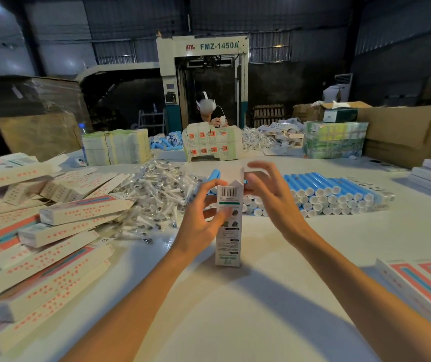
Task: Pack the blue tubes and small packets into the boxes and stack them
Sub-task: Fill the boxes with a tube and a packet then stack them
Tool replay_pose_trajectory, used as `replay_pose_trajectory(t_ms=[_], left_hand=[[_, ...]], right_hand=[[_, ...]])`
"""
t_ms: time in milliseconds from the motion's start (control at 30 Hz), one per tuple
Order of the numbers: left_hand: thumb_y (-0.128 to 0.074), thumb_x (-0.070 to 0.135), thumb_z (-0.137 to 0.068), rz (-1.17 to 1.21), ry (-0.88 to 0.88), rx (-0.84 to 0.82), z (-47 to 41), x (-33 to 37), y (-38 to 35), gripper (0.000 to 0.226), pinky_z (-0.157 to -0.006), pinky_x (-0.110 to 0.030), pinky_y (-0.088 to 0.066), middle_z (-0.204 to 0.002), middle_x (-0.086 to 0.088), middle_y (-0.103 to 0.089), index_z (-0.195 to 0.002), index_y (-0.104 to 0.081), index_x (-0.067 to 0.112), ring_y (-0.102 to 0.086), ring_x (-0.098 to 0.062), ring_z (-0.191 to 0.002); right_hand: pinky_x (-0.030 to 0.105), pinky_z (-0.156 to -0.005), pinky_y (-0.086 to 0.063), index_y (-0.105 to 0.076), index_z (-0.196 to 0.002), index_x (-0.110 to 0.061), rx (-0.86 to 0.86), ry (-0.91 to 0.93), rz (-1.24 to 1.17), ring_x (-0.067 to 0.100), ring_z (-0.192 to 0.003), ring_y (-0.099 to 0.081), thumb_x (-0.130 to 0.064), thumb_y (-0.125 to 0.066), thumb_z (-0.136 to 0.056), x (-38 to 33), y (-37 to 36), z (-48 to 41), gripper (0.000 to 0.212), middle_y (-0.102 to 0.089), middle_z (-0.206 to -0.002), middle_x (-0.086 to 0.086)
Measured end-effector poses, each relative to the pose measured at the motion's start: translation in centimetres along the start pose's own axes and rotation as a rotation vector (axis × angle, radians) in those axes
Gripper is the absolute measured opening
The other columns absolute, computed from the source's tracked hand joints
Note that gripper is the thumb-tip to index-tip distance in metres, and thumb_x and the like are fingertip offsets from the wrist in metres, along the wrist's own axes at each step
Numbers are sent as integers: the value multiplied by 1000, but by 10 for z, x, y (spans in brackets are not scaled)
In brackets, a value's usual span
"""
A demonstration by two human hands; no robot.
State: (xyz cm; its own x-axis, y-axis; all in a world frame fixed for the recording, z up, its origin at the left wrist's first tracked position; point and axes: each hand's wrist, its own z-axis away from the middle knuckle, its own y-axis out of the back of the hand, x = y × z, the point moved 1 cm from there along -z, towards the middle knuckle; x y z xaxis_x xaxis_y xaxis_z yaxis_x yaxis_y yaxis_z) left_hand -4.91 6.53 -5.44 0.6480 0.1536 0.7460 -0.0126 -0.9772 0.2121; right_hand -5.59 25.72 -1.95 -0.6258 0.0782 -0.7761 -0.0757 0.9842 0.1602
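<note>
Left hand [204,215] grips the upright box [228,239] near its top, thumb and fingers curled round it; the box's base stands on the table [235,322]. Right hand [269,194], fingers spread and nearly straight, touches the raised top flaps. Right of the box lie stacked blue tubes [334,194]. Left of it is a heap of packets [157,194], and further left, piled boxes [52,244].

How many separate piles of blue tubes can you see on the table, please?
2: one neat stack just right of the upright box, one loose heap at the table's far side. A stray tube shows behind the box; more may be hidden.
</note>
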Motion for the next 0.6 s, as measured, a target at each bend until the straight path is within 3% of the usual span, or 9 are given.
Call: replay_pose_trajectory(t_ms=[67, 200, 267, 400, 500, 600], left_hand=[[-71, 23, -99, -11, -12, -12, 0, 1, -1, 45, -97, -39, -60, -123, 8, -73, -135, -53, 44, -70, -21, -119], [-71, 25, -99, -8, -12, -12, 1, 1, -1, 46, -94, -28, -59, -119, 8, -75, -136, -53, 45, -72, -19, -116], [-71, 26, -99, -4, -6, -4, 1, 0, 0, 46, -94, -29, -59, -120, 9, -74, -136, -52, 45, -71, -18, -117], [-72, 28, -98, -6, 18, 9, 1, 0, -1, 49, -98, -35, -60, -124, 15, -72, -138, -51, 47, -68, -14, -122], [-73, 33, -97, -19, 24, 15, 1, 1, 1, 51, -100, -38, -60, -129, 19, -68, -140, -48, 45, -66, -12, -125], [-73, 36, -96, -24, 31, 12, 3, 2, 1, 52, -100, -35, -59, -131, 21, -67, -142, -48, 42, -65, -10, -126]], right_hand=[[15, -72, -57, -49, -136, -30, -13, -22, 22, 11, -100, -74, -36, -57, -106, -8, 4, -11, 32, -77, -110, -7], [35, -81, -63, -59, -129, -20, -125, 83, 224, 17, -101, -72, -15, -56, -107, -15, 6, -27, 23, -74, -114, -2], [32, -81, -63, -60, -122, -21, -128, 135, 301, 10, -103, -70, -12, -56, -106, -14, 5, -31, 19, -72, -111, -11], [10, -73, -55, -55, -105, -34, -105, 138, 435, -18, -99, -62, -12, -57, -104, -12, 0, -32, 23, -67, -95, -36], [9, -76, -54, -58, -103, -33, -125, 179, 490, -19, -99, -61, -10, -57, -103, -15, 0, -32, 23, -66, -99, -29], [14, -83, -57, -63, -107, -26, -195, 177, 399, -5, -104, -68, -23, -59, -105, -17, 4, -30, 6, -73, -105, -17]])
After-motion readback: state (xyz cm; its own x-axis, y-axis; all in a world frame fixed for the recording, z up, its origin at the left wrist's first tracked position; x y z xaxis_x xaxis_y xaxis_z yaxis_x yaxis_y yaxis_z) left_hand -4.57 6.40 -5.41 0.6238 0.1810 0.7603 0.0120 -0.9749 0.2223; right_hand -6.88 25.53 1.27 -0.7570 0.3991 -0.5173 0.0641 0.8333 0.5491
